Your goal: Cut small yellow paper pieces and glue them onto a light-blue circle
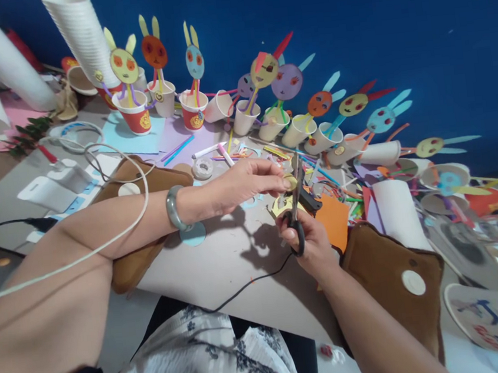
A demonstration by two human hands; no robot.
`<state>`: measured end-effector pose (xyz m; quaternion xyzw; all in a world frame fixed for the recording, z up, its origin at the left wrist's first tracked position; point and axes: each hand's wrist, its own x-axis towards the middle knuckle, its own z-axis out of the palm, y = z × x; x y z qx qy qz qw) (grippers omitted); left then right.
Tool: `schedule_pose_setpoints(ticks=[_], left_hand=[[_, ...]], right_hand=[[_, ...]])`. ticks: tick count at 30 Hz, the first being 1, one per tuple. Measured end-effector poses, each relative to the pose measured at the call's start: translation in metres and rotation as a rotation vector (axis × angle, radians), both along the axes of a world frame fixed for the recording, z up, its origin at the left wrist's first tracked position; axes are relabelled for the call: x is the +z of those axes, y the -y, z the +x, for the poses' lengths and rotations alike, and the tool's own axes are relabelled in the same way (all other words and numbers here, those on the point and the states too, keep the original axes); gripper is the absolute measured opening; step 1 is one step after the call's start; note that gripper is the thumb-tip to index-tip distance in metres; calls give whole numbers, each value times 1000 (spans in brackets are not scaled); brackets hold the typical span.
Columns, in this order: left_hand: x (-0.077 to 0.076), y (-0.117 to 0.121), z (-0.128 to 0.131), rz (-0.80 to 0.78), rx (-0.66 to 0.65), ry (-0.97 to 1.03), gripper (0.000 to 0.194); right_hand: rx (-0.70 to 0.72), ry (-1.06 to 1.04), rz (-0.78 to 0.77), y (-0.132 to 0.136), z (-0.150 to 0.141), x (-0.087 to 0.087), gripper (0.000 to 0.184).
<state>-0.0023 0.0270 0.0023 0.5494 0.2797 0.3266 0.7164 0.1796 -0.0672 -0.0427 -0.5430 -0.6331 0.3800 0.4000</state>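
My left hand [246, 184], with a bracelet [175, 208] at the wrist, pinches a small yellow piece of paper [292, 181]. In my right hand [305, 237] is a pair of scissors [295, 214], the fingers in its black handles and the blades pointing up and away. The blades are right against the edge of the yellow piece; whether they are parted I cannot make out. Below them lies a larger cut yellow paper [281, 205]. A black glue gun [309, 198] lies just beyond the scissors, partly hidden. An orange sheet [333, 222] is to the right of my right hand.
Paper cups with rabbit-faced figures, such as a red cup [138, 122], line the back by the blue wall. Brown cushions [393, 290] lie at both sides. A white cable [117, 243] crosses above my left forearm. A tape roll [202, 168] and a blue disc [193, 234] lie nearby.
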Motion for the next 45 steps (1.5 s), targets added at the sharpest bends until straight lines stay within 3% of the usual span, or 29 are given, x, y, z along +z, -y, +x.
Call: schedule_pose_setpoints(ticks=[45], left_hand=[[15, 2, -1, 93, 58, 5, 14]], right_hand=[[-8, -47, -57, 1, 2, 2, 53]])
